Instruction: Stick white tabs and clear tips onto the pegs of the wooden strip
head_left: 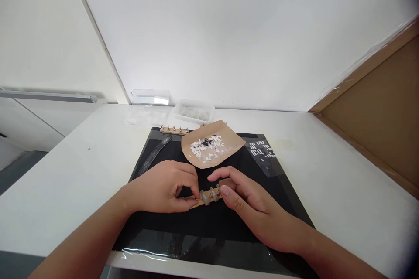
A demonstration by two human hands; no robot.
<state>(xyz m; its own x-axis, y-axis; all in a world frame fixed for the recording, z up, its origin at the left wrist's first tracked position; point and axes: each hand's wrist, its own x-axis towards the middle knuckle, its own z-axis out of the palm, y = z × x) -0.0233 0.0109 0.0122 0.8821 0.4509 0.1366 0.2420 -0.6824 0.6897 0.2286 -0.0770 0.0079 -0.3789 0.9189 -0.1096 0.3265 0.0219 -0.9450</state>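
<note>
A narrow wooden strip with several translucent greyish rounded pieces along it lies over the black mat, between my two hands. My left hand has its thumb and forefinger pinched at the left end of the strip, by the first piece. Around the right end is my right hand, thumb in front and bent fingers behind, forefinger lifted off. The fingers of that hand hide the strip's far end. Just beyond both hands sits a brown paper tray with small white bits and some black bits.
The black mat covers the middle of the white table. At its back are another wooden strip with metal pegs, a curved dark strip, and a clear sheet with white labels. Behind stands a clear plastic box against the wall.
</note>
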